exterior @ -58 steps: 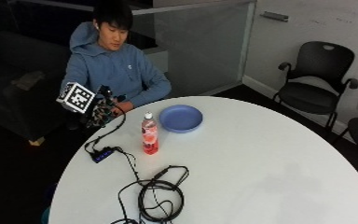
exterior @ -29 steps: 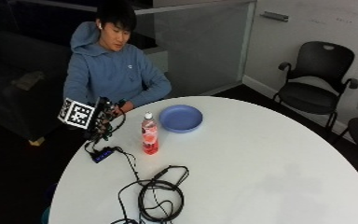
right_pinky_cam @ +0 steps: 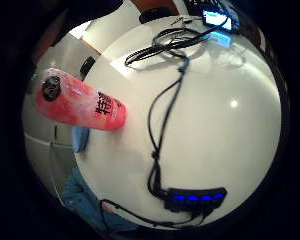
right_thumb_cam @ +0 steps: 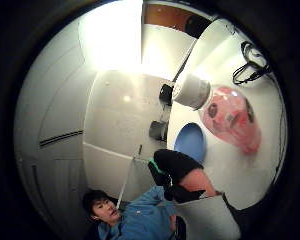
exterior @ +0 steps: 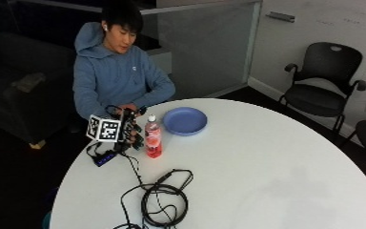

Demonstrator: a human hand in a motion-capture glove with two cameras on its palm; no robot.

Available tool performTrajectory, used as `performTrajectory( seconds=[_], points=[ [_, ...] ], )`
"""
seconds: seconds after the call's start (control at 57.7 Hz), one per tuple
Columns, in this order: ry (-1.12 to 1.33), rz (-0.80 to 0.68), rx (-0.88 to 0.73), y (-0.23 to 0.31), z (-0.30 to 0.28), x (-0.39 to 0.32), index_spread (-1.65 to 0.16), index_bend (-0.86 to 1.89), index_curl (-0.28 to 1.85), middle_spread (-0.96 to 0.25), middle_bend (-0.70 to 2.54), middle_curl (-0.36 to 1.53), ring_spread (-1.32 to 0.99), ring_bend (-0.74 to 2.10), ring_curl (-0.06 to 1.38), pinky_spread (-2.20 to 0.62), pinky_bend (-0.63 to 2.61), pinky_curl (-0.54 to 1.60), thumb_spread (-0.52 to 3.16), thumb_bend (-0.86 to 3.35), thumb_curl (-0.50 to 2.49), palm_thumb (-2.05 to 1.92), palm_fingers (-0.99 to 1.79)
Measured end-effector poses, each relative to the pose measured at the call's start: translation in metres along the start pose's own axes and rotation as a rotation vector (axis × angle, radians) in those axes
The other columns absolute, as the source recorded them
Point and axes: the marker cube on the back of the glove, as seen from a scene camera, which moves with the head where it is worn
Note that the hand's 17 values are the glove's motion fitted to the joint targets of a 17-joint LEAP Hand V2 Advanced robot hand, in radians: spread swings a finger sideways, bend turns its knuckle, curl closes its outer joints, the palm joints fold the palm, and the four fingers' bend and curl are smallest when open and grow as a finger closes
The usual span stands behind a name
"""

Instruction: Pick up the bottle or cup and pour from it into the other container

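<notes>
Bottle point(exterior: 152, 139) upright on table point(exterior: 265, 181), cap upward, beside plate point(exterior: 185, 121).

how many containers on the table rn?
2. A red bottle with a white cap stands upright near the table's edge, just beside the gloved hand. A blue bowl sits just behind it, toward the person. None seems hidden.

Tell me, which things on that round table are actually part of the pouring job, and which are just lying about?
Part of the job:
pink bottle, standing capped
blue bowl, beside it
gloved right hand, close to the bottle

Just lying about:
coiled black cable
small black box with blue lights
office chair
</notes>
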Motion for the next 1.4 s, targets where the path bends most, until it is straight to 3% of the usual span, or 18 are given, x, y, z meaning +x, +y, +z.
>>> performTrajectory(
  seconds=[0.277,0.416,0.468,0.607,0.849,0.988,1.404],
  points=[
    [-0.214,0.023,0.022,-0.014,0.04,0.002,-0.34,0.12,0.18,0.08,0.19,0.3,0.1,0.53,0.3,0.19,0.75,0.29,0.88,-0.03,0.34,0.45,-0.02],
    [-0.334,0.033,0.083,-0.021,0.055,-0.004,-0.37,0.14,0.19,0.07,0.19,0.3,0.12,0.56,0.3,0.21,0.78,0.29,0.87,-0.01,0.36,0.54,0.13],
    [-0.334,0.029,0.121,-0.024,0.057,-0.003,-0.37,0.15,0.2,0.07,0.18,0.3,0.11,0.57,0.29,0.21,0.79,0.28,0.86,-0.01,0.36,0.58,0.22],
    [-0.35,0.057,0.241,-0.03,0.063,-0.004,-0.24,0.3,0.28,0.01,0.39,0.38,0.0,0.53,0.29,0.11,0.6,0.23,0.77,0.09,0.45,0.89,0.97],
    [-0.281,0.011,0.242,-0.031,0.074,-0.02,-0.13,0.28,0.4,-0.03,0.37,0.43,-0.09,0.5,0.37,-0.03,0.51,0.27,0.38,-0.01,0.57,1.02,1.18],
    [-0.009,-0.113,0.129,-0.034,0.084,-0.051,-0.11,0.26,0.43,-0.03,0.36,0.45,-0.1,0.49,0.39,-0.06,0.5,0.29,0.29,-0.03,0.62,1.03,1.22],
    [1.315,-0.559,-0.477,-0.027,0.16,-0.161,-0.1,0.26,0.5,-0.03,0.38,0.49,-0.1,0.48,0.44,-0.1,0.48,0.33,0.2,-0.04,0.69,1.01,1.26]
  ],
)
